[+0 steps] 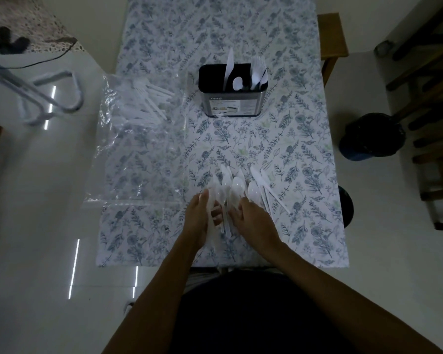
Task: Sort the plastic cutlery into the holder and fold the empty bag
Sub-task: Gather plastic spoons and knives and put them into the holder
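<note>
A pile of white plastic spoons (pixel 237 186) lies on the near middle of the floral tablecloth (pixel 304 149). My left hand (pixel 202 213) and my right hand (pixel 253 215) close in on the pile from both sides, fingers curled around the handles. Further back stands the metal cutlery holder (pixel 232 103), with a knife, a spoon and several forks upright in its black compartments. To the left lies the clear plastic bag (pixel 138 139), with several white forks and knives (pixel 149 100) inside its far end.
The bag overhangs the table's left edge above a glossy white floor. A wooden chair (pixel 334 37) stands at the far right corner, a dark bin (pixel 371 136) to the right, and a white metal rack (pixel 54 95) on the floor at left.
</note>
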A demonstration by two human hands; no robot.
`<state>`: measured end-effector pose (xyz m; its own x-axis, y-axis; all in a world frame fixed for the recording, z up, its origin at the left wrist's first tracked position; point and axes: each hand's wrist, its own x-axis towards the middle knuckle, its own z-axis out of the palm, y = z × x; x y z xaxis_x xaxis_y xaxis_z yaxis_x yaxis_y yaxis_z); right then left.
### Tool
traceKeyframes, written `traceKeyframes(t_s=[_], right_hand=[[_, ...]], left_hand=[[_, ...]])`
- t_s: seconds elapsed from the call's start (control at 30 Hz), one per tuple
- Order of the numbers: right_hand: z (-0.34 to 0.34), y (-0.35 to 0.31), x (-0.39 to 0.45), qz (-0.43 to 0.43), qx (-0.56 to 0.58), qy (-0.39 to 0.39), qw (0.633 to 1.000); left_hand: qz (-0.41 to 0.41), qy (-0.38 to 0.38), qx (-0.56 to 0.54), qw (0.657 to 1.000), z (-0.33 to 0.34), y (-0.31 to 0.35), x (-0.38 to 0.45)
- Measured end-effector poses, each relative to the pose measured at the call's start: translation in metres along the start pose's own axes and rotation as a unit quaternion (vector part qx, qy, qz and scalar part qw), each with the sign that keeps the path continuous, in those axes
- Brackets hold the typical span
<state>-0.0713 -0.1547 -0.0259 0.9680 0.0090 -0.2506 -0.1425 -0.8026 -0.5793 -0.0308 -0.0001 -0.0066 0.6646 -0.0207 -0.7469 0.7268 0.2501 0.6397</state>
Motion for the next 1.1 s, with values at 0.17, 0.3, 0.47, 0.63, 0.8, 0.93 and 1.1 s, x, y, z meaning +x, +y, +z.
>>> traceKeyframes(t_s=[0.17,0.3,0.47,0.63,0.8,0.93,1.1], right_hand=[[0.01,0.006,-0.003,-0.005,-0.055,-0.029,0.998],[-0.004,-0.001,-0.004,0.009,-0.002,-0.014,1.0],[-0.023,-0.022,-0.012,-0.028,0.081,-0.042,0.995],[-0.041,-0.024,-0.014,0.008,0.162,-0.023,0.987],[-0.037,0.021,-0.003,0.108,0.033,-0.002,0.994],[-0.028,0.03,0.004,0.117,-0.025,-0.037,0.992],[-0.026,0.032,0.003,0.13,-0.029,-0.04,0.99]], left_hand=[[0.008,0.013,0.022,1.0,-0.005,-0.001,0.003],[0.01,0.025,0.024,0.999,-0.003,-0.001,0.007],[0.014,-0.027,0.033,0.999,0.01,0.0,0.01],[0.019,-0.025,0.027,0.999,0.02,-0.002,0.011],[0.016,-0.041,-0.003,0.999,0.01,0.002,0.015],[0.013,-0.033,-0.007,0.999,0.01,0.004,0.015],[0.003,-0.021,-0.02,1.0,0.012,0.001,0.015]])
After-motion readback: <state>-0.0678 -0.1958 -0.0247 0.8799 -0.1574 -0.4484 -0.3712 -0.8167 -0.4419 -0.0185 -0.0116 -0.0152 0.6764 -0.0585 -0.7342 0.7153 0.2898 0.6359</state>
